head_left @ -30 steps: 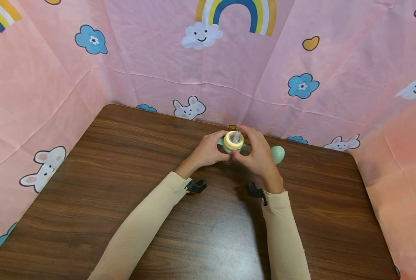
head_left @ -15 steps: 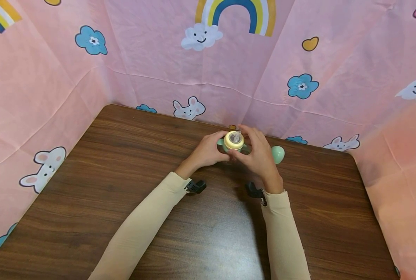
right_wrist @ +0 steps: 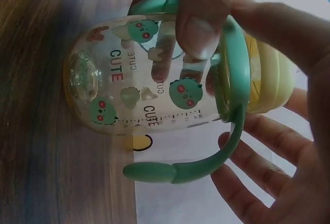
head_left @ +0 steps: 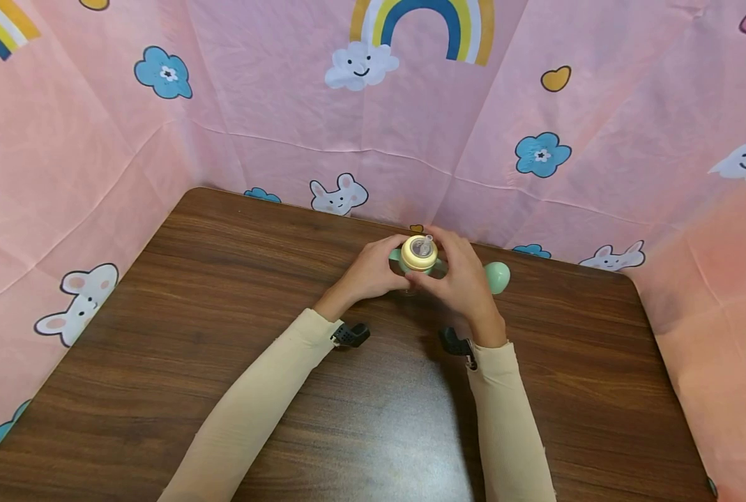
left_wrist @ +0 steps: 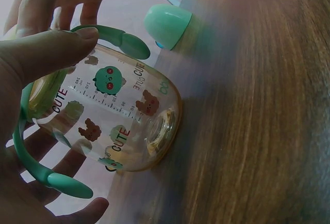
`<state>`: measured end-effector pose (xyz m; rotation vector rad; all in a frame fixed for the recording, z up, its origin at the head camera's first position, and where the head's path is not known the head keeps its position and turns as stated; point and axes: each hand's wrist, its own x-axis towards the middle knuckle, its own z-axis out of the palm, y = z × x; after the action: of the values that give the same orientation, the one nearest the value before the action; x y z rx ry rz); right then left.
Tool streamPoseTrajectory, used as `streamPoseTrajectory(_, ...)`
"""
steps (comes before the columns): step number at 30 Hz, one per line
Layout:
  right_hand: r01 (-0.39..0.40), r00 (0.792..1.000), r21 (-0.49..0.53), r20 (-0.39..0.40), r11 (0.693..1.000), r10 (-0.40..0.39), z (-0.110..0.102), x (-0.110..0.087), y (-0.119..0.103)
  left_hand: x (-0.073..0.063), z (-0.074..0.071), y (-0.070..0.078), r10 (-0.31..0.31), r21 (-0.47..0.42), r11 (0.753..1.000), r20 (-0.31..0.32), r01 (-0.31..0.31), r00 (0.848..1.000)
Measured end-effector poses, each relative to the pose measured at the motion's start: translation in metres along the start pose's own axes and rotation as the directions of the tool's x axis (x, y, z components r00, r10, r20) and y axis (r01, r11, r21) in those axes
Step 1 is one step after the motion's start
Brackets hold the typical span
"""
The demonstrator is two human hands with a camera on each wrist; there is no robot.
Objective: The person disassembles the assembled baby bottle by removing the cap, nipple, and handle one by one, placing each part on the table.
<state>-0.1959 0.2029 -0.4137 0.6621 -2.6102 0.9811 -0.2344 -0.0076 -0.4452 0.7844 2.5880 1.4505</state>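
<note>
A clear baby bottle [left_wrist: 116, 105] with printed cartoon animals and green side handles [right_wrist: 185, 172] stands upright at the back of the table, its base right at the wood. On top sits a pale yellow collar [head_left: 420, 259] around a clear spout [head_left: 427, 242]. My left hand [head_left: 375, 268] holds the bottle from the left, its thumb pressed against the upper body near the handles. From the right, my right hand [head_left: 466, 279] grips the yellow collar, thumb in front and fingers behind. A green dome-shaped cap [head_left: 498, 277] rests on the table just beyond my right hand.
The brown wooden table [head_left: 272, 265] has its back edge close behind the bottle. Pink printed cloth [head_left: 272, 97] with rainbows, flowers and rabbits hangs around the table's back and sides. Black wrist cameras [head_left: 352, 335] stick out below both hands.
My right thumb has slid slightly to the left along the front of the yellow collar. My left hand, the bottle and the green cap keep their places.
</note>
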Motion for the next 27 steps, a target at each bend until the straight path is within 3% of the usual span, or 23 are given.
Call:
streamPoseTrajectory(17,-0.009,1.0,-0.009,0.018,1.0,0.01,-0.0001,0.0002,0.0009,-0.0008,0.0001,-0.0008,0.006,-0.004,1.0,-0.001,-0.006,1.0)
streamPoseTrajectory(27,0.024,1.0,0.014,0.015,1.0,-0.024,0.0004,-0.0006,0.0007,-0.0001,0.0001,-0.0003,0.024,0.014,1.0,0.0,-0.024,1.0)
